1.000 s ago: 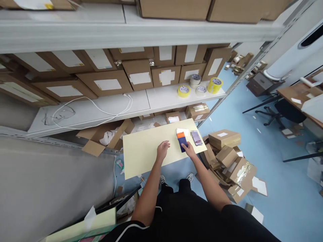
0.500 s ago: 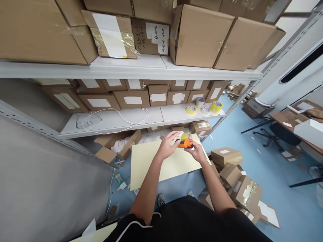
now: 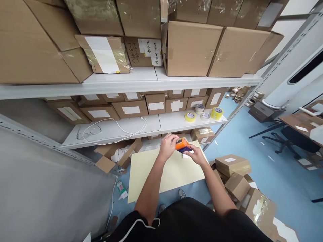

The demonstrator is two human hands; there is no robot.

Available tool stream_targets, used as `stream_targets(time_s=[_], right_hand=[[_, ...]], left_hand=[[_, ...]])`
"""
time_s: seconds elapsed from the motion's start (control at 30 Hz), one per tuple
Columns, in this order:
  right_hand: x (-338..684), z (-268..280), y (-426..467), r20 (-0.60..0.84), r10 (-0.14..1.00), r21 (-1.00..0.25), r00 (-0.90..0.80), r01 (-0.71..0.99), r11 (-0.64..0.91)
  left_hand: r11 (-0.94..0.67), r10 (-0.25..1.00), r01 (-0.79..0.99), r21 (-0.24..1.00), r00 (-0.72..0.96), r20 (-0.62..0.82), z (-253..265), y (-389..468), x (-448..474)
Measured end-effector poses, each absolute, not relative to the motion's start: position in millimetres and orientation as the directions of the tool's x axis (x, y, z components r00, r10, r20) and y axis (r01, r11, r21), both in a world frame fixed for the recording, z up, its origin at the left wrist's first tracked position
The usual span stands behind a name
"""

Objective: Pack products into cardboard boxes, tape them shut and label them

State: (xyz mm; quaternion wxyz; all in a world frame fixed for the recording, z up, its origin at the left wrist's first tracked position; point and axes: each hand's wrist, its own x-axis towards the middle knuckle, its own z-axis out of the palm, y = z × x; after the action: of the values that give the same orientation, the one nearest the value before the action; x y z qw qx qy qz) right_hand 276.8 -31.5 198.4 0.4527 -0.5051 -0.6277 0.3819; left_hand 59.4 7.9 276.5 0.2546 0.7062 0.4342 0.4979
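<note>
An orange and dark purple tape dispenser point(image 3: 183, 145) is held above a pale yellow board point(image 3: 148, 171). My right hand point(image 3: 196, 155) grips its right end, thumb and fingers around the body. At the left end, the fingers of my left hand point(image 3: 168, 145) are pinched together against the dispenser's edge. What lies between those fingertips is hidden; it is too small to make out. Under the dispenser, a small white piece point(image 3: 186, 155) shows on the board, partly covered by my right hand.
Tape rolls point(image 3: 190, 116) and a white cable point(image 3: 121, 129) lie on the middle shelf point(image 3: 151, 125), before a row of labelled boxes. An open carton point(image 3: 118, 156) stands left of the board. Cardboard boxes point(image 3: 237, 185) are heaped on the floor at right.
The tape dispenser has turned in my hands, showing more of its purple side. My left fingers, spread before, have closed at its left end. The view has tilted up a little.
</note>
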Motion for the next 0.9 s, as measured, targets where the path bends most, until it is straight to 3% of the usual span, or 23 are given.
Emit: stream_targets(time_s=[0.43,0.9], right_hand=[[311,211,57,0.271,0.944,-0.941,-0.187,0.155,0.300],[344,210,93,0.269,0.921,-0.939,-0.282,0.134,0.315]], left_hand=[[-0.603,0.685,0.646,0.468,0.120,0.718,300,71,103],[-0.537,0.674,0.718,0.443,0.050,0.737,305,94,125]])
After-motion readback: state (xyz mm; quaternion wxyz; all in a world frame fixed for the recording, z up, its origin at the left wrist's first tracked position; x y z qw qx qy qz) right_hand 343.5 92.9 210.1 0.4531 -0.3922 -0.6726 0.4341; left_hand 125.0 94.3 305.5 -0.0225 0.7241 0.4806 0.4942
